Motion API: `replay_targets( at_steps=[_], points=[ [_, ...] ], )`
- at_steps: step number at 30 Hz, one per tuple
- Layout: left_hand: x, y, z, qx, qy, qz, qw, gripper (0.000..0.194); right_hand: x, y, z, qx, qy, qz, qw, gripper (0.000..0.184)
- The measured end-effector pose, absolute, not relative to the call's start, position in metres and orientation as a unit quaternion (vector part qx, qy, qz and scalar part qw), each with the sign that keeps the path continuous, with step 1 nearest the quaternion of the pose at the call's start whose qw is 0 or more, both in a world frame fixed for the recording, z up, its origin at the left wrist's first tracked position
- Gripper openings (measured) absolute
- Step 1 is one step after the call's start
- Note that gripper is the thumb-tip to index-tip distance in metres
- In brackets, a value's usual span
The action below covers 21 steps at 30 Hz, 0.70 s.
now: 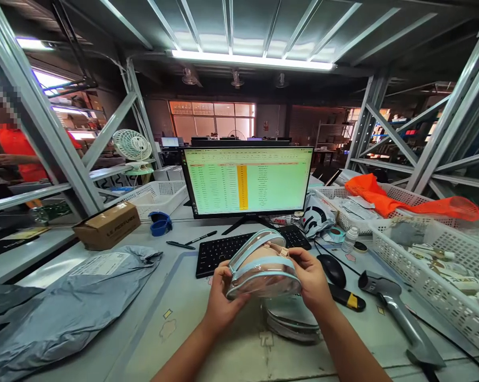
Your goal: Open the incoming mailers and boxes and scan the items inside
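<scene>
By the left hand (pixel 222 303), the left end of a clear, blue-trimmed bag (pixel 263 284) is gripped; it is held up between the hands, above what may be a second bag (pixel 291 319), and its right end is clasped by the right hand (pixel 314 280).

The clear pouch (pixel 263 265) hides the middle of the keyboard (pixel 219 253) and some fingers of the left hand (pixel 221 305), and with the right forearm (pixel 345 339) it partly covers a clear item (pixel 291 328) near the tabletop's (pixel 144 334) front edge. At the front left corner the gray parcel (pixel 92 302) runs out of view, its label (pixel 100 263) too small to read, while the basket (pixel 426 289) on the right edge is cut off, its contents jumbled. The monitor's (pixel 249 183) text is illegible; beyond the left edge, a person (pixel 18 151), head blurred, is cut off.
</scene>
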State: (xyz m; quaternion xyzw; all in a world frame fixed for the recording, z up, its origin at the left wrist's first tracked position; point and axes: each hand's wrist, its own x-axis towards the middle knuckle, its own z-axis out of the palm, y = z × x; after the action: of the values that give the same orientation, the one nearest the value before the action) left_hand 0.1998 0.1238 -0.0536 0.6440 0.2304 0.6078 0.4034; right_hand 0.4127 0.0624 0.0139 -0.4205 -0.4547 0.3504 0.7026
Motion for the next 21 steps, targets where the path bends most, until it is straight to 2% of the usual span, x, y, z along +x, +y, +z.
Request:
replay_targets(
  at_steps=[3,8,12,19,21],
  points=[
    [0.197,0.124,-0.055,0.668,0.223,0.596,0.385,0.050,0.417,0.061,0.017,-0.432,-0.478,0.376,0.666,0.044],
    [0.188,0.129,-0.053,0.768,0.201,0.544,0.271,0.053,0.420,0.054,0.025,-0.462,-0.629,0.413,0.469,0.059],
    [0.184,0.127,-0.048,0.802,0.179,0.522,0.227,0.054,0.416,0.053,0.025,-0.482,-0.615,0.427,0.455,0.062],
    [0.187,0.124,-0.044,0.798,0.177,0.531,0.222,0.054,0.410,0.052,0.028,-0.508,-0.582,0.423,0.473,0.015],
    [0.187,0.124,-0.046,0.794,0.179,0.532,0.234,0.054,0.409,0.051,0.029,-0.510,-0.574,0.418,0.486,0.012]
  ],
)
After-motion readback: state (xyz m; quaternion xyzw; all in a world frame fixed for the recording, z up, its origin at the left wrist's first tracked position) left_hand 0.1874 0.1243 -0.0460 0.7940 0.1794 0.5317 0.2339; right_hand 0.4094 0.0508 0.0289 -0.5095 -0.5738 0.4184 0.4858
